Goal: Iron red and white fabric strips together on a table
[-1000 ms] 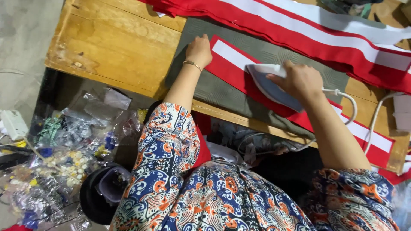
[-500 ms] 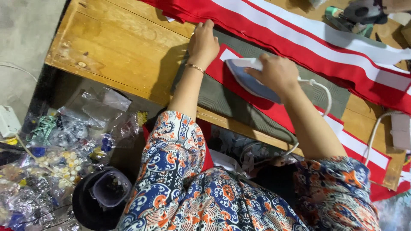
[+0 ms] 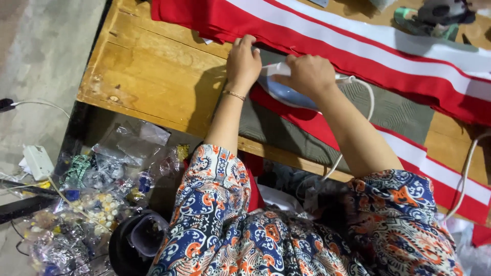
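Observation:
My right hand (image 3: 306,75) grips the handle of a white and blue clothes iron (image 3: 282,92), which rests on a red and white striped cloth strip (image 3: 404,148). The strip lies over a grey-green padded mat (image 3: 394,110) on a wooden table (image 3: 153,76). My left hand (image 3: 243,64), with a thin bracelet at the wrist, lies flat on the cloth right beside the iron's tip, fingers together and pressing down. A larger red and white striped cloth (image 3: 358,46) stretches across the far side of the table.
The iron's white cord (image 3: 365,102) loops down over the table's near edge. Clear bags of beads and trims (image 3: 97,189) pile on the floor at left, next to a black helmet (image 3: 135,243) and a white power strip (image 3: 37,161). A dark object (image 3: 434,15) sits far right.
Both hands and the iron have slid left along the striped strip toward its end. My left hand now lies right beside the iron instead of apart from it.

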